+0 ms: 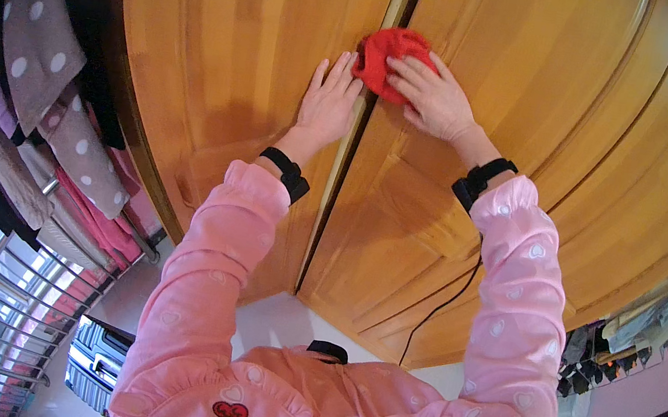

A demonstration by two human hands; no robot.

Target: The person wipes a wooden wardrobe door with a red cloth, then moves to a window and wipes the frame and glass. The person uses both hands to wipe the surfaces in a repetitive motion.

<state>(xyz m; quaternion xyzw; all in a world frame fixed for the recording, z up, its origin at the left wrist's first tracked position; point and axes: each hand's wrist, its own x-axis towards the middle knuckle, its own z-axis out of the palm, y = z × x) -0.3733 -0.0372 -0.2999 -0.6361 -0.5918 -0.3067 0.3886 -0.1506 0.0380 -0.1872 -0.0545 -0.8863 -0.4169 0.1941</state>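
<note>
My left hand (330, 103) lies flat with fingers extended on the left wooden door (238, 39), its fingertips just beside the red cloth (393, 55). My right hand (436, 101) is laid over that cloth, fingers slightly spread, at the edge of the right wooden door (533, 91), and 2 black wristbands (476, 182) circle my wrists.

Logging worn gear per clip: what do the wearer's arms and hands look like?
Left hand and right hand are ungloved. Pink sleeves with pale heart prints end in gathered cuffs. Both sides wear black wrist straps with dark blocks; a thin black cable hangs by the right sleeve.
</note>
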